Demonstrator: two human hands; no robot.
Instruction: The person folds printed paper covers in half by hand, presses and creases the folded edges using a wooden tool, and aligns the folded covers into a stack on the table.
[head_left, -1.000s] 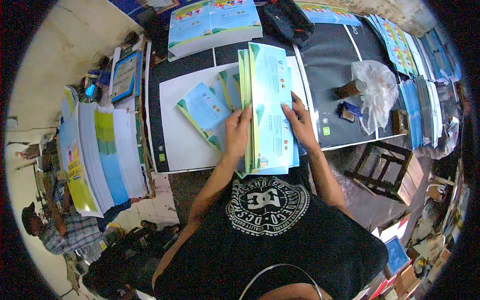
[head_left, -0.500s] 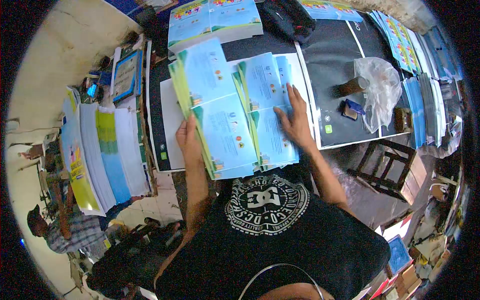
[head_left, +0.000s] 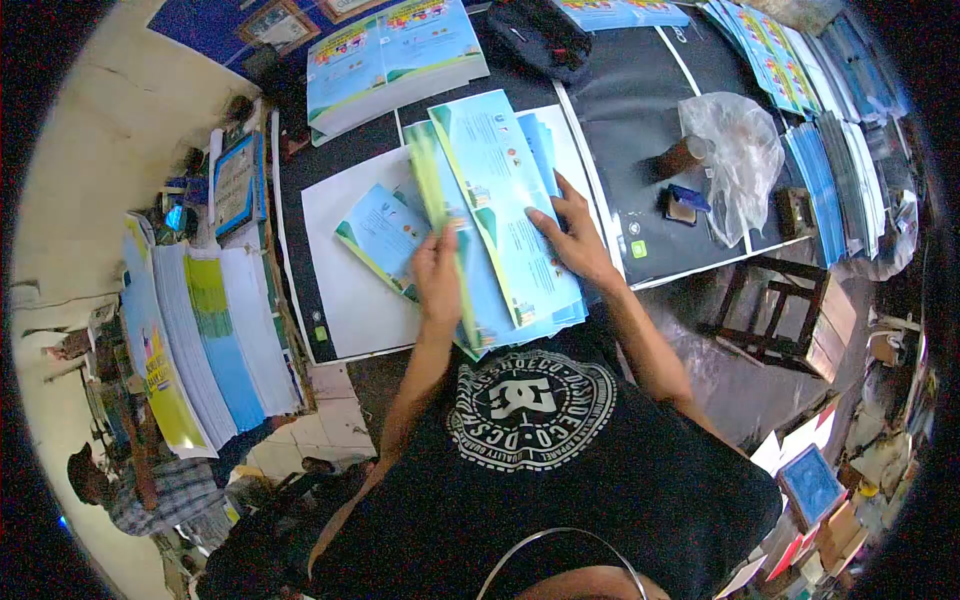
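Light-blue printed sheets (head_left: 505, 190) with green edges lie in overlapping piles close to my chest. My left hand (head_left: 437, 278) is closed on the left side of a batch of them, whose edge is blurred by motion. On the right, my right hand (head_left: 578, 242) grips the sheets, its thumb on the top face and its fingers at the right edge. Another printed batch (head_left: 378, 232) lies slanted at the left, partly behind my left hand. Beneath everything is a large white sheet (head_left: 335, 320) on the black tabletop.
A thick printed stack (head_left: 400, 85) and a black bag (head_left: 540, 42) stand at the back. To the right are a brown cup (head_left: 682, 157), a stamp pad (head_left: 684, 205), a plastic bag (head_left: 750, 165) and a wooden stool (head_left: 795, 315). Tall stacks (head_left: 205, 330) and a person (head_left: 150, 490) are at left.
The left batch has swung right over the other sheets with my left hand, exposing a slanted batch at left. My right hand's spread fingers have closed at the sheets' edge. The view has shifted.
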